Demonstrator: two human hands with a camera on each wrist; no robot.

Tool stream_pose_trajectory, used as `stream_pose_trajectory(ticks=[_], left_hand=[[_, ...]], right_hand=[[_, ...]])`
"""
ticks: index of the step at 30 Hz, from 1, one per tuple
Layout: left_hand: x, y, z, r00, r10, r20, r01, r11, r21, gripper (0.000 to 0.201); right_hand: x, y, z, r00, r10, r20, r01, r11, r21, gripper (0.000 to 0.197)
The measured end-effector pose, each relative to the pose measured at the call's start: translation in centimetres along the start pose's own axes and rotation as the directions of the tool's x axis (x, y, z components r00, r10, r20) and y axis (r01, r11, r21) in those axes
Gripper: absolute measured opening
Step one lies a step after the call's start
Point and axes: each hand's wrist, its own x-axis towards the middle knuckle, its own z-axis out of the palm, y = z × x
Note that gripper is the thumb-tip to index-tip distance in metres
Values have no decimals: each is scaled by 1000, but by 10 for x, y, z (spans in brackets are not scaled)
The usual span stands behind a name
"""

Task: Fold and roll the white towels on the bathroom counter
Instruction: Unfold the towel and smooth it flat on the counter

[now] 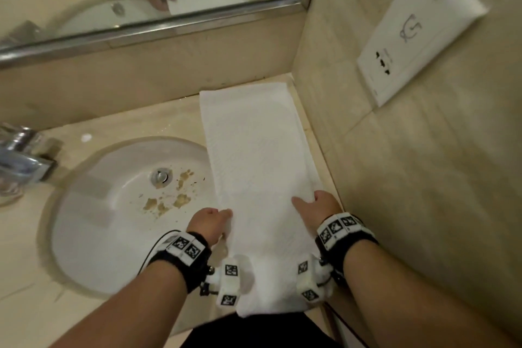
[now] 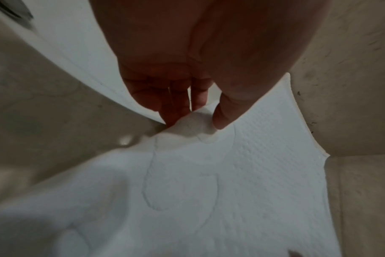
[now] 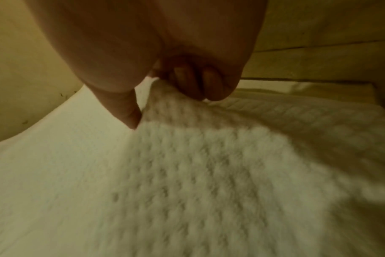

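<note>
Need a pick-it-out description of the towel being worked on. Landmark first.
Start at the oval white sink set in the beige counter. Just right of it, running back into the wall corner, lies a long folded white towel. Unlike the smooth basin, it is textured cloth, pinched at its near end by the left hand and right hand.

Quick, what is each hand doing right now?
Left hand: pinching the towel's left edge.
Right hand: gripping the towel's right edge.
</note>
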Motion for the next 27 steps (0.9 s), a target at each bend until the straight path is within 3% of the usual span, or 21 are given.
stream_pose_trajectory(ticks=[4, 7, 10, 15, 18, 20, 21, 23, 27], left_hand=[[-1, -2, 2, 1000, 16, -13, -14, 997, 82, 30], [-4, -3, 5, 999, 45, -30, -40, 987, 156, 28], [-7, -2, 7, 996, 72, -48, -62, 981, 181, 28], [-9, -1, 8, 998, 62, -26, -56, 981, 186, 29], [-13, 1, 10, 998, 60, -13, -56, 979, 194, 30], [-13, 1, 11, 998, 64, -20, -60, 981, 184, 34], [-13, 4, 11, 997, 72, -33, -66, 983, 169, 35], [-11, 9, 12, 995, 78, -55, -71, 989, 130, 42], [2, 20, 16, 993, 103, -59, -101, 994, 36, 46]], right_hand=[[1, 6, -7, 971, -139, -196, 143, 990, 5, 45], [6, 12, -11, 982, -80, -171, 65, 994, -90, 38], [9, 10, -14, 992, 13, -122, -19, 999, -48, 31], [2, 5, -10, 942, -24, -334, 28, 1000, 8, 31], [-1, 1, -6, 967, 111, -231, -61, 975, 213, 27], [4, -3, -4, 968, 150, -203, -132, 986, 100, 34], [7, -3, -2, 957, 151, -246, -114, 981, 159, 35], [9, -10, 0, 945, 28, -325, -11, 998, 55, 46], [22, -26, -2, 969, -46, -242, 48, 999, 3, 51]])
